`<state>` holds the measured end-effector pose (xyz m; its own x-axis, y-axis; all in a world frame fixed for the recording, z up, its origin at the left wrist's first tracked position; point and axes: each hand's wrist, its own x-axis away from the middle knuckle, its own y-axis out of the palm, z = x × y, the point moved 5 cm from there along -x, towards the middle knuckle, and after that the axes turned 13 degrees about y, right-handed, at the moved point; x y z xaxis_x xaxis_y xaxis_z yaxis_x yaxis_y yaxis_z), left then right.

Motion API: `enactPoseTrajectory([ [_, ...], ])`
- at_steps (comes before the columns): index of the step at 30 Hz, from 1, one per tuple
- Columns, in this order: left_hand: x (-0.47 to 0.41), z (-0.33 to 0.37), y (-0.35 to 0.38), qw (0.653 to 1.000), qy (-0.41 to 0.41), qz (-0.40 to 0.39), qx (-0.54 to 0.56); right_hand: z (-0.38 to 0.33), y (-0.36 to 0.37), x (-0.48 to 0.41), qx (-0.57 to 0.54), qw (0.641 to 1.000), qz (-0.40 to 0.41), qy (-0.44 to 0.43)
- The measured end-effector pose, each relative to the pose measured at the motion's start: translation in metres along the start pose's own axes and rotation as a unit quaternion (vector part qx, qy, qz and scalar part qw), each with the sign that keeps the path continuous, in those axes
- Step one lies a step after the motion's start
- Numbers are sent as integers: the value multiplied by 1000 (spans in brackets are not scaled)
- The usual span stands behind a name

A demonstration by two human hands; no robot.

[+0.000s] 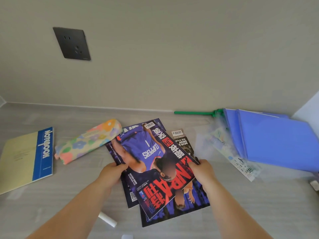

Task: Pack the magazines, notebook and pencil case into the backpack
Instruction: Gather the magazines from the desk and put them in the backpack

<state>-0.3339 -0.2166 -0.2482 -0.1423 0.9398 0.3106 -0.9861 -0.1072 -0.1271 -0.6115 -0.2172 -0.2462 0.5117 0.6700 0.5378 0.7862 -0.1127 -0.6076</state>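
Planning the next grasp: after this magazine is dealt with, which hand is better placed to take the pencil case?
Left, probably. Both hands grip the top magazine, but the left hand is on the side where the pencil case lies; the right hand would have to reach across the magazine.

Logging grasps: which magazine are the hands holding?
The top magazine with the Clippers jersey cover; left hand and right hand grip its edges; other magazines lie underneath.

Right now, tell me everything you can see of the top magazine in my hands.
The top magazine is a glossy basketball issue: purple cover, a player in a Clippers jersey numbered 1, big red lettering, a barcode at its far corner. It lies upside down to the camera, askew over the other magazines. The left hand grips its left edge, the right hand its right edge.
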Motion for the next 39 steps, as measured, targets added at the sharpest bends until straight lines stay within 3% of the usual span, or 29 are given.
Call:
enactPoseTrajectory([
  [4, 1, 6, -3, 999, 1, 6, 34, -21, 16, 5, -30, 999, -35, -20],
  [10, -3, 7, -16, 997, -11, 25, 68, -54, 29, 0, 129, 990, -46, -36],
  [14, -7, -1, -17, 998, -32, 19, 56, -65, 31, -7, 175, 983, -52, -24],
  [18, -14, -4, -19, 996, -56, 25, 62, -70, 30, -13, 66, 993, -101, 18],
  [25, -18, -5, -9, 993, -91, 8, 72, -63, 36, -14, 67, 989, -132, 27],
  [30, -23, 2, -10, 991, -80, 3, 104, -62, 43, -4, 64, 987, -149, -6],
  [35, -23, 13, 6, 986, -47, -27, 155, -57, 40, 5, -7, 987, -150, -55],
  [39, -13, 16, 4, 986, -2, -6, 168, -51, 29, 21, -54, 985, -122, -107],
])
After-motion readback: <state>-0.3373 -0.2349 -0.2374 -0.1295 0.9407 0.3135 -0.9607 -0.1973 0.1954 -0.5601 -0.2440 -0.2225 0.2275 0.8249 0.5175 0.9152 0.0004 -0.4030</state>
